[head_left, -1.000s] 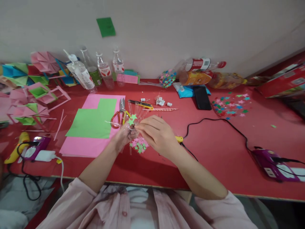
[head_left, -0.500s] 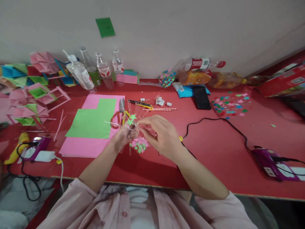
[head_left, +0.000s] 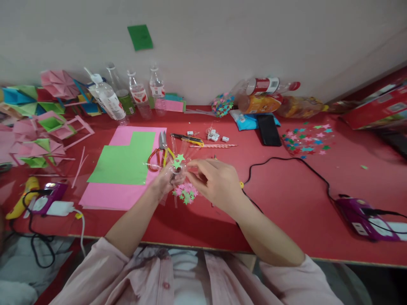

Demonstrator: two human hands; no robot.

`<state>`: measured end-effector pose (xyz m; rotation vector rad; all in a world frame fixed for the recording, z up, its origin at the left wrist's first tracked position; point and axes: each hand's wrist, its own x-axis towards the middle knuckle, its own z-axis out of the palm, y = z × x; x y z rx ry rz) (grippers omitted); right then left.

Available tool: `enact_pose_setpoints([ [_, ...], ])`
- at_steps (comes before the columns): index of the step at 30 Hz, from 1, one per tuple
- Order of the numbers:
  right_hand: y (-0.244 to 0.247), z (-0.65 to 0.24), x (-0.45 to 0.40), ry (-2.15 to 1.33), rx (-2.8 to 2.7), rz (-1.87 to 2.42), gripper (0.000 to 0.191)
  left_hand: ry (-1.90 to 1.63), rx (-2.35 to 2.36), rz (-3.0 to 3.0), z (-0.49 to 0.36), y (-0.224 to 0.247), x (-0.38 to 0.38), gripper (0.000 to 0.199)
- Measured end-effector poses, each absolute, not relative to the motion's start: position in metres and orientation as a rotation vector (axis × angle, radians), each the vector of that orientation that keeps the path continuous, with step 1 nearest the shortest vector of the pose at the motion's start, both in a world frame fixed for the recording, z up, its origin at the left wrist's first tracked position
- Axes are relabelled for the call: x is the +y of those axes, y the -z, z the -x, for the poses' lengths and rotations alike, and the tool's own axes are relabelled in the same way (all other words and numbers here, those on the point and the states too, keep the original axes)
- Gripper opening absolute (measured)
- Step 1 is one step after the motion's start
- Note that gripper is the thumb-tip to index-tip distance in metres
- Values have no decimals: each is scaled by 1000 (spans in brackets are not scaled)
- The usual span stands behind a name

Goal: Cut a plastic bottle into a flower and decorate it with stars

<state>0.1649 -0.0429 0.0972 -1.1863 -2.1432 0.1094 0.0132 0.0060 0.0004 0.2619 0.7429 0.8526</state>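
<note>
My left hand [head_left: 165, 177] is closed around a clear cut plastic bottle piece [head_left: 177, 170] whose thin strips fan outward. Green paper stars [head_left: 179, 160] show on the piece near its middle. From the right, my right hand [head_left: 216, 178] reaches in with thumb and index finger pinched at the edge of the plastic; the exact spot they grip is hard to see. Just below both hands lies a small heap of pink and green paper stars [head_left: 186, 193] on the red table. Orange-and-yellow-handled scissors [head_left: 162, 150] rest behind my left hand.
Green paper [head_left: 119, 165] covers pink sheets [head_left: 111, 197] at left. A yellow utility knife [head_left: 190, 140] and striped stick [head_left: 219, 146] lie behind my hands. Bottles [head_left: 140, 97] line the wall. A phone [head_left: 269, 130], a black cable [head_left: 299, 158] and a purple device [head_left: 359, 218] are right.
The plastic piece and its green stars have shifted slightly right and turned a little in my left hand. My right hand's fingers have moved slightly down and right.
</note>
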Motion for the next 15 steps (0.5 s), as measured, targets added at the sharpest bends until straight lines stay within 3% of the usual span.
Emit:
enact_pose_setpoints([
  [15,-93,-163,-43,-176,-2109,1218,11,-864,777,-178,-13,2,6,36],
])
